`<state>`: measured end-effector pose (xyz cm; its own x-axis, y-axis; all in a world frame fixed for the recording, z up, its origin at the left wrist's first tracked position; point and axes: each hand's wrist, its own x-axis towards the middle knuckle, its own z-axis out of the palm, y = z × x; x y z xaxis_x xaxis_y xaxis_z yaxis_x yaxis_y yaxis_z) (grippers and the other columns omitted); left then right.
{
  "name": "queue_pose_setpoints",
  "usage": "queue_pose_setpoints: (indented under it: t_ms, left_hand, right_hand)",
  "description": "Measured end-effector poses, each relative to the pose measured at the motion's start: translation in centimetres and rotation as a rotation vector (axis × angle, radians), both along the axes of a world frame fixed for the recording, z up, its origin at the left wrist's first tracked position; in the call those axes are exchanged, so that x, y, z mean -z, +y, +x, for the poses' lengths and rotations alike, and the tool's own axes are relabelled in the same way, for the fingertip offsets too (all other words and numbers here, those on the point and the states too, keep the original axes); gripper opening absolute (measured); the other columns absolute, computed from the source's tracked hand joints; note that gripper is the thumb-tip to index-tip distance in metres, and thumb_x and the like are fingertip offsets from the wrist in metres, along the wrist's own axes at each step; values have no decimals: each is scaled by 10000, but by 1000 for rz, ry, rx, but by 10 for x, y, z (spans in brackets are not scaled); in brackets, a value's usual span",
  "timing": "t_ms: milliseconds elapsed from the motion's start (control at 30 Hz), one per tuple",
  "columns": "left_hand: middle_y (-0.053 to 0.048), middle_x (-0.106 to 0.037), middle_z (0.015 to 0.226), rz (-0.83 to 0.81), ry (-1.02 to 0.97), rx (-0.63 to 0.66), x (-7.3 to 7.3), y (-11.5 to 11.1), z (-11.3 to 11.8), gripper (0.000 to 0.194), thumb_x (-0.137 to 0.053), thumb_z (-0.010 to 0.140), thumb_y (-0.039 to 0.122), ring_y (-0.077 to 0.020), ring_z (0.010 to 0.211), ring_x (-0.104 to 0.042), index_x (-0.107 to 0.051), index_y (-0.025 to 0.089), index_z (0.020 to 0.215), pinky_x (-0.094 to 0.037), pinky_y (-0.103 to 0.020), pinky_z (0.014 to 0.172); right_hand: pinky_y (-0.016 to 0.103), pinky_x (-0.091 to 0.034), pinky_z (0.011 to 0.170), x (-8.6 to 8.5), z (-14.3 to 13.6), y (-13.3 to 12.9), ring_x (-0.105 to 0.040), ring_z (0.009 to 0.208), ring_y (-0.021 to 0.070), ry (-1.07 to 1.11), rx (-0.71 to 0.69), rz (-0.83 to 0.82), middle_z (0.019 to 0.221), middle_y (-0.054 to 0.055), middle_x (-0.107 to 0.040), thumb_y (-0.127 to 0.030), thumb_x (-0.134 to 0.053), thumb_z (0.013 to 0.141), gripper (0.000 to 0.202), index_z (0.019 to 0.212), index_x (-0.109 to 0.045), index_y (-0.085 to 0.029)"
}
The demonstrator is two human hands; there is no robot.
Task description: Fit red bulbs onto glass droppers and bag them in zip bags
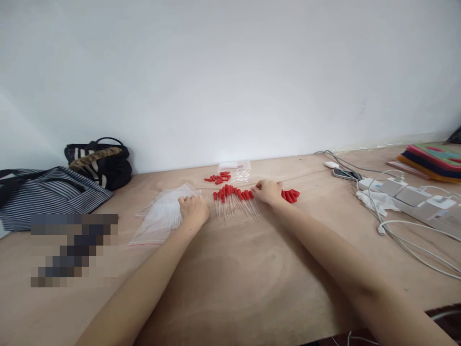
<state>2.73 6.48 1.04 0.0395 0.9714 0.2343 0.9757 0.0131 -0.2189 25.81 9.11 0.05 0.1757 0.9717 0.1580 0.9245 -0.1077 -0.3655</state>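
On the wooden table lies a row of clear thin droppers with red bulbs (230,191), tips toward me. My right hand (267,191) is at the row's right end, its fingers bent together; what they hold, if anything, is too small to name. Loose red bulbs (290,195) lie just right of that hand, and more red bulbs (218,178) sit behind the row. My left hand (193,210) is curled at the right edge of a clear plastic bag (154,222) with thin clear tubes; its grip is hidden. Another clear bag (234,168) lies at the back.
A striped bag (54,197) and a black bag (111,168) stand at the left by the wall. On the right are a phone (346,174), white chargers with cables (414,196), crumpled tissue (378,203) and a stack of coloured sheets (432,161). A pixelated patch covers the left front.
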Motion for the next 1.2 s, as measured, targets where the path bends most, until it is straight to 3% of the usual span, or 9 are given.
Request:
queue_pose_setpoints:
  t_ms: [167,300,567,700,833,967,1067,1133,1200]
  left_hand:
    - [-169,-647,811,-29,-7,-17,-2,4,4,223,-449,707,128,-304,849,-543,-670,126,744,-237,-414,772]
    - [-159,-648,821,-39,-25,-6,-4,2,1,225,-448,702,112,-303,860,-534,-666,145,745,-254,-414,764]
    - [-151,-629,944,-27,-87,82,-3,2,1,325,-365,826,326,-306,932,-522,-635,164,906,-283,-420,772]
    - [-145,-637,938,-71,-122,61,-2,11,4,315,-422,791,390,-323,928,-534,-654,177,813,-302,-431,764]
    - [-154,-654,883,-120,-150,-4,-2,18,8,238,-480,737,312,-330,896,-560,-664,166,772,-315,-426,746]
    - [-151,-668,830,-160,-175,-50,-6,20,14,223,-472,731,265,-323,838,-586,-670,164,756,-322,-431,739]
    - [-165,-662,842,-148,-188,-37,-14,16,17,246,-444,759,265,-335,856,-579,-658,148,724,-329,-426,727]
    - [-174,-649,889,-110,-193,4,-23,9,18,281,-398,797,262,-344,904,-558,-640,139,726,-330,-424,723]
    - [-161,-635,943,-66,-197,66,-31,-4,18,297,-351,837,264,-334,953,-534,-615,143,778,-324,-421,739]
  right_hand:
    - [453,-211,842,-9,30,-7,-492,967,271,-64,14,-6,885,86,-646,-416,-522,744,257,828,-658,-215]
    - [462,-220,830,-6,36,-9,-449,995,296,-140,-20,-43,955,105,-617,-509,-549,698,337,821,-671,-220]
    - [460,-218,838,3,25,-1,-424,1017,276,-190,-153,-23,1082,92,-565,-323,-550,732,340,1067,-594,-289]
    - [444,-227,830,3,21,2,-426,1008,269,-187,-237,-3,1047,73,-584,-294,-549,744,186,884,-672,-290]
    - [443,-224,836,0,18,1,-433,995,265,-164,-281,39,1008,79,-605,-254,-597,704,102,766,-677,-238]
    - [450,-242,836,-6,18,-7,-457,968,261,-107,-265,99,933,86,-629,-220,-549,739,108,780,-647,-198]
    - [397,-307,810,-9,20,-20,-497,902,214,-22,-261,164,910,67,-626,-225,-481,791,220,987,-577,-195]
    - [326,-366,743,-8,22,-34,-523,798,165,140,-356,236,896,55,-609,-208,-455,803,320,1120,-489,-186]
    - [279,-395,664,-4,23,-52,-525,711,137,347,-502,302,857,44,-589,-200,-450,798,299,1093,-488,-178]
